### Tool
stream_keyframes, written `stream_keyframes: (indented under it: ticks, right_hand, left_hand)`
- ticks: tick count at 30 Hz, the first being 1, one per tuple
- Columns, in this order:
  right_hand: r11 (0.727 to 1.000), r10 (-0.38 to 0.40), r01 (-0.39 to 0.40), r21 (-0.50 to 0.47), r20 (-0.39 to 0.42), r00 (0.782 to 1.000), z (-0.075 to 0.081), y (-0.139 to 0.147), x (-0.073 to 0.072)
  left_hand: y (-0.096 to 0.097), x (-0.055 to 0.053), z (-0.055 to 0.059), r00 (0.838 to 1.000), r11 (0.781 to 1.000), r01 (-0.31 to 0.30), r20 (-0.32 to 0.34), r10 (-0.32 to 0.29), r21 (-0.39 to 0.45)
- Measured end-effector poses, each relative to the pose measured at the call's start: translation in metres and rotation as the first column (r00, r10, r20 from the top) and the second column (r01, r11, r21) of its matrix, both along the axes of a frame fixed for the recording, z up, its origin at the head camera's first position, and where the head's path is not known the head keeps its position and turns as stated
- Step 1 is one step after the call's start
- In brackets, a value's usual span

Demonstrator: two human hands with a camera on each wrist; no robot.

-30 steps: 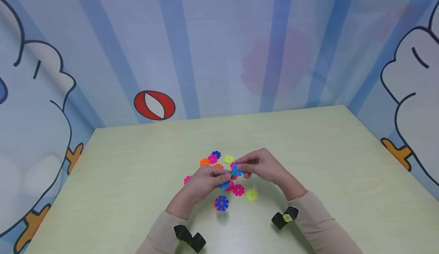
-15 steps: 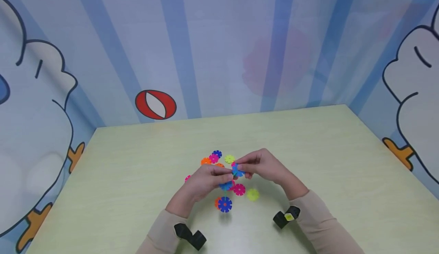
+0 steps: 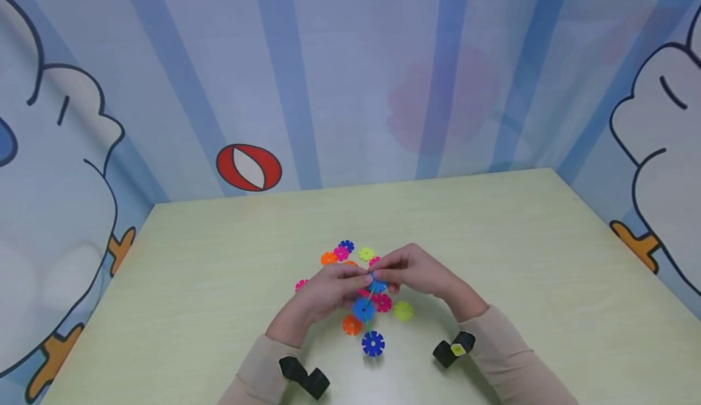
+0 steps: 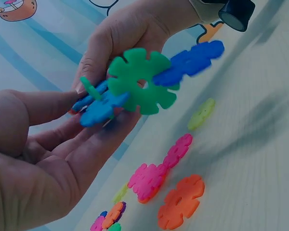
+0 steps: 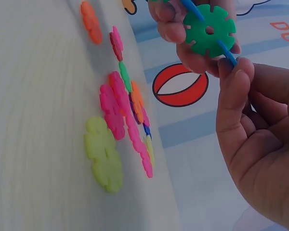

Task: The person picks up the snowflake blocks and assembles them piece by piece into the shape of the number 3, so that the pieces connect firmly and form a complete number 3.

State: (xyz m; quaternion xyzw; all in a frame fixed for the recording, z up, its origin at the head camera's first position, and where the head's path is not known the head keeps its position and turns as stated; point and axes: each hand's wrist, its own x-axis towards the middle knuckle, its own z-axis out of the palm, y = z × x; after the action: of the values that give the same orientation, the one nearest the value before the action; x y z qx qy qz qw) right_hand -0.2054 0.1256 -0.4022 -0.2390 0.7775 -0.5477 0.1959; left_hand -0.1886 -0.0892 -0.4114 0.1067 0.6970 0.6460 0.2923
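Both hands hold a chain of notched plastic discs, slotted edge to edge, above the table. In the head view a light blue disc [image 3: 364,309] and a dark blue disc [image 3: 373,343] hang toward the front. My left hand [image 3: 325,289] pinches the chain's upper end with thumb and fingers, and my right hand [image 3: 416,271] meets it there, fingertips nearly touching. The right wrist view shows a blue disc edge-on between my right thumb and finger, slotted into a green disc [image 5: 209,31]. The left wrist view has another green disc [image 4: 143,81] joined to a dark blue one. Fingers partly hide the joints.
Loose notched discs lie on the pale table [image 3: 219,259] around the hands: an orange disc [image 3: 352,325], a yellow disc [image 3: 403,311], a pink disc [image 3: 382,302] and several more behind. A patterned blue wall [image 3: 356,89] stands at the table's back.
The chain has swung toward the front and right, so its light blue and dark blue discs show more fully. My right hand has lowered slightly, closer to the left.
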Motion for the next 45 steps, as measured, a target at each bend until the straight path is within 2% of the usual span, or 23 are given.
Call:
stream_keyframes:
  ticks: [7, 13, 21, 33, 39, 45]
  right_hand:
    - [1.000, 0.019, -0.019, -0.007, -0.006, 1.000, -0.003, -0.002, 0.000]
    - [1.000, 0.011, -0.011, 0.002, -0.002, 1.000, -0.005, -0.002, -0.001]
    - [0.995, -0.005, 0.006, 0.095, -0.011, 1.000, -0.010, 0.016, -0.003]
    - [0.964, 0.028, -0.035, 0.265, 0.031, 0.999, -0.018, 0.035, 0.006]
    - [0.935, 0.079, -0.065, 0.349, -0.025, 0.997, -0.021, 0.032, 0.009]
    - [0.925, 0.086, -0.060, 0.375, -0.053, 0.995, -0.022, 0.031, 0.011]
  left_hand:
    - [0.002, 0.001, 0.001, 0.999, 0.997, -0.037, -0.028, 0.035, -0.071]
    - [0.003, 0.002, 0.003, 0.999, 0.995, -0.039, -0.040, 0.036, -0.087]
    - [0.003, 0.003, 0.006, 0.996, 0.990, -0.085, -0.050, 0.080, -0.116]
    - [-0.001, 0.000, 0.002, 0.993, 0.989, -0.104, -0.066, 0.098, -0.103]
    - [-0.002, 0.001, 0.004, 0.993, 0.991, -0.110, -0.057, 0.106, -0.075]
    - [-0.003, 0.000, 0.005, 0.994, 0.992, -0.106, -0.045, 0.103, -0.064]
